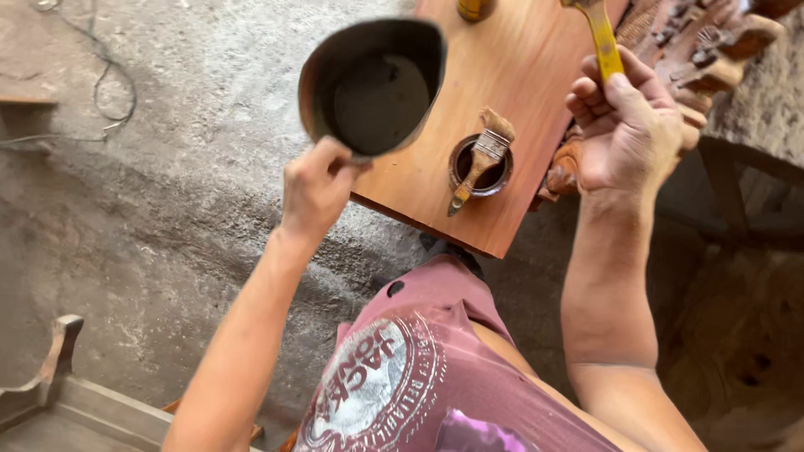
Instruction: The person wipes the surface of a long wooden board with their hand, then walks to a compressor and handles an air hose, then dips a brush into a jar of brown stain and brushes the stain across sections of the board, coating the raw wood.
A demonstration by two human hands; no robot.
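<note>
The left hand (314,188) is clenched on the handle of a dark spouted jug (374,84), held tilted over the left edge of the reddish wooden board (435,176); its inside shows only a dark coating. On the board, right of the jug, a small round tin (480,166) holds dark liquid with a used brush (483,155) resting across it. Right of the board, the right hand (632,125) grips a yellow-handled brush (601,38) beside carved wood (703,50); judging by this, coating is under way, not finished.

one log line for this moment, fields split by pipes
left hand: holds dark jug | right hand: grips yellow brush | spare brush rests across small tin | tin on red board
</note>
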